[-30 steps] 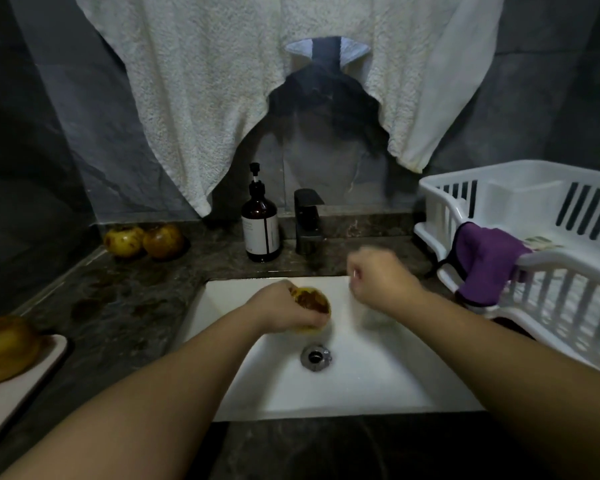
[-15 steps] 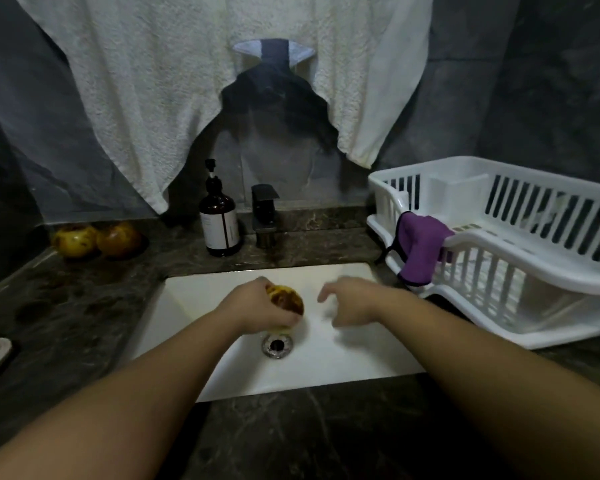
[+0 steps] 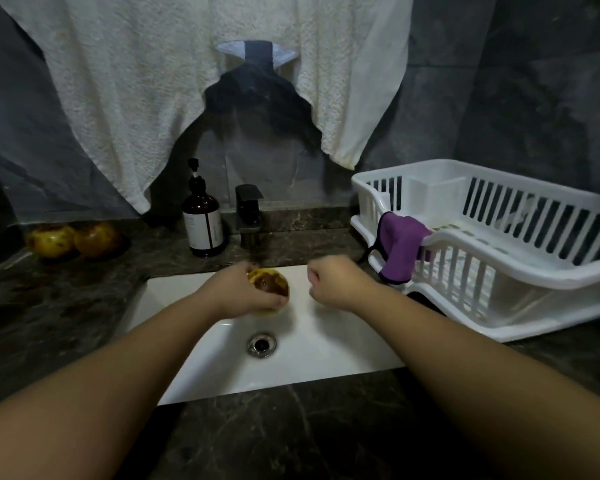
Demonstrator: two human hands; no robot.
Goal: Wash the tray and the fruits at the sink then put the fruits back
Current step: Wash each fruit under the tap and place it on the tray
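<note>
Over the white rectangular sink [image 3: 201, 344], below the faucet, my left hand [image 3: 236, 294] grips the bruised yellow round fruit [image 3: 269, 282] for rinsing; my right hand [image 3: 333, 284], fist curled, holds nothing.

Glossy white sink [image 3: 343, 348], plastic rack [image 3: 541, 271].

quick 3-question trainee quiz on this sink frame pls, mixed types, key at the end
1. True or false: the left hand holds a fruit over the sink.
2. How many fruits lie on the counter left of the soap bottle?
3. The purple cloth hangs on: A) the faucet B) the dish rack C) the towel

Key: 1 true; 2 two; 3 B
</note>
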